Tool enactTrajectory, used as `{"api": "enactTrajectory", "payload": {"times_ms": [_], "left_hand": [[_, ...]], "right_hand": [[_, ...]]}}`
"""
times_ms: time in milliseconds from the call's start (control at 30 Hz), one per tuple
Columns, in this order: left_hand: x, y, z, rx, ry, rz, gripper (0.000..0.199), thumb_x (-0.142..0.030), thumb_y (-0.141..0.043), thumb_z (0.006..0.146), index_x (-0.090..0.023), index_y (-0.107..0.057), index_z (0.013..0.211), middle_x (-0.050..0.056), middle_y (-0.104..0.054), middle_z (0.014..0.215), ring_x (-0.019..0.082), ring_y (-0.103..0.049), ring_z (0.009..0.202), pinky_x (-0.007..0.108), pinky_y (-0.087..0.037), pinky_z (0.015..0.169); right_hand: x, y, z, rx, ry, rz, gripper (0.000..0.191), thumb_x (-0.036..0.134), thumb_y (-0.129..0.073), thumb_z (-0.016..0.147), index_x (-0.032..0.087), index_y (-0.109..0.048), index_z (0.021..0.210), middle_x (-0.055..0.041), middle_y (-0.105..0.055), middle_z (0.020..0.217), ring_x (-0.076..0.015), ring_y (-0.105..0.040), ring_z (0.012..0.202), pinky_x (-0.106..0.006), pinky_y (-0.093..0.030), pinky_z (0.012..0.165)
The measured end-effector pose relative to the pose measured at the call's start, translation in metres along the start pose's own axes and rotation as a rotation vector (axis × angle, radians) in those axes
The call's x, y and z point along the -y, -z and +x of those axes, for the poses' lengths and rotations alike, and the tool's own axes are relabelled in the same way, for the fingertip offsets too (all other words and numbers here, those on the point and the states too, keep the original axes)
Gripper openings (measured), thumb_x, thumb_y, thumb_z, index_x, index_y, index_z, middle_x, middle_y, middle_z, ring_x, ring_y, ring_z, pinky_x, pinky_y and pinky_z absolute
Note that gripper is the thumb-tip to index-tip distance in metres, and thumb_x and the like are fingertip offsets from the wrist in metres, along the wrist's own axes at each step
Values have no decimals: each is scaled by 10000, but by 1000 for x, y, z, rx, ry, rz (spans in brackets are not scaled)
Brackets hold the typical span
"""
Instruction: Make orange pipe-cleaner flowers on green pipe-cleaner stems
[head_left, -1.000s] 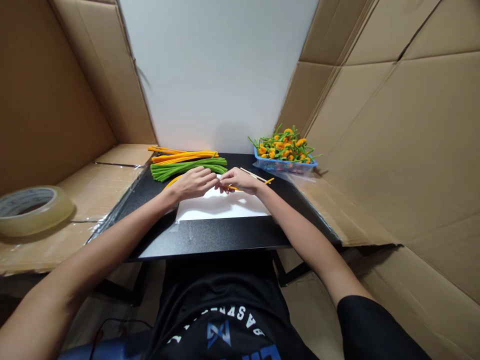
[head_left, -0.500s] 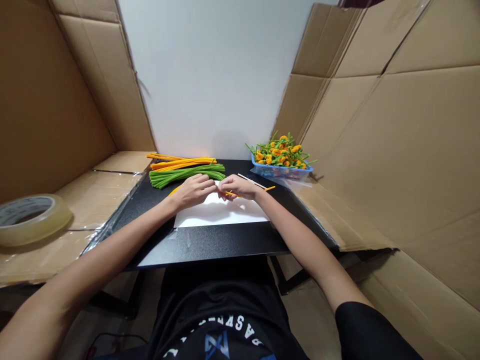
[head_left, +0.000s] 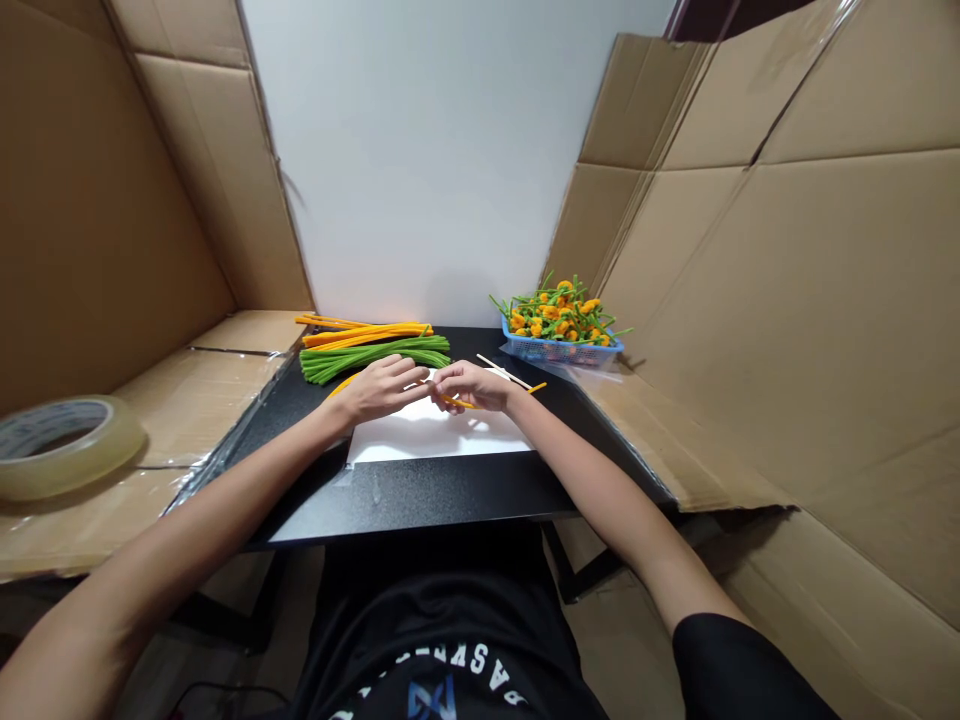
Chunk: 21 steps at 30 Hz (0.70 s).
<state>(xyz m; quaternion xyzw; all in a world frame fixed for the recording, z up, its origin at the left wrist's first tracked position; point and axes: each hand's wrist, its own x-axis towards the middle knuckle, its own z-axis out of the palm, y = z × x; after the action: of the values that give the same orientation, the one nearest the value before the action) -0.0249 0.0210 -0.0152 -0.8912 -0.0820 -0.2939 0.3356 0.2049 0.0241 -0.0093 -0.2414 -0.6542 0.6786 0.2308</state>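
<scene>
In the head view, my right hand point(head_left: 471, 386) pinches an orange stem point(head_left: 459, 403) over the white paper point(head_left: 427, 440). My left hand point(head_left: 381, 388) reaches in beside its fingertips; I cannot tell whether those fingers grip anything. Beyond my left hand lie green stems point(head_left: 367, 354) and an orange bundle point(head_left: 375, 334) on the black table point(head_left: 420, 490). Farther right, a blue basket point(head_left: 564, 350) holds orange-and-green flowers point(head_left: 556, 312).
</scene>
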Motion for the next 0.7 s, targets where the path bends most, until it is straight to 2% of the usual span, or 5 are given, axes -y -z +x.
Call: {"api": "enactTrajectory", "payload": {"times_ms": [167, 367, 533, 700], "left_hand": [[1, -1, -3, 3, 44, 72, 182, -144, -467, 1004, -210, -627, 1062, 48, -710, 925, 147, -559, 711, 320, -390, 642], [2, -1, -4, -20, 44, 113, 161, -156, -484, 1007, -195, -637, 974, 42, -727, 916, 148, -565, 695, 321, -383, 636], [2, -2, -6, 20, 84, 109, 175, -166, -479, 1010, -202, -643, 960, 38, -734, 928, 145, -580, 702, 320, -394, 649], [1, -1, -4, 6, 75, 152, 180, -162, -476, 1010, -195, -636, 936, 31, -736, 914, 141, -573, 686, 316, -392, 637]], "right_hand": [[1, 0, 0, -75, 44, 46, 259, 274, -834, 687, 147, -643, 809, 3, -645, 645, -98, -555, 549, -223, -454, 540], [9, -3, -2, -135, 89, -34, 296, 309, -860, 679, 138, -647, 792, -7, -663, 665, -114, -606, 575, -213, -435, 509], [12, -7, -3, -160, 83, -52, 337, 335, -881, 656, 127, -653, 792, -11, -667, 658, -107, -606, 561, -208, -432, 501], [10, -4, -2, -151, 79, -34, 337, 337, -883, 662, 124, -665, 805, -13, -671, 660, -105, -605, 560, -217, -456, 526]]}}
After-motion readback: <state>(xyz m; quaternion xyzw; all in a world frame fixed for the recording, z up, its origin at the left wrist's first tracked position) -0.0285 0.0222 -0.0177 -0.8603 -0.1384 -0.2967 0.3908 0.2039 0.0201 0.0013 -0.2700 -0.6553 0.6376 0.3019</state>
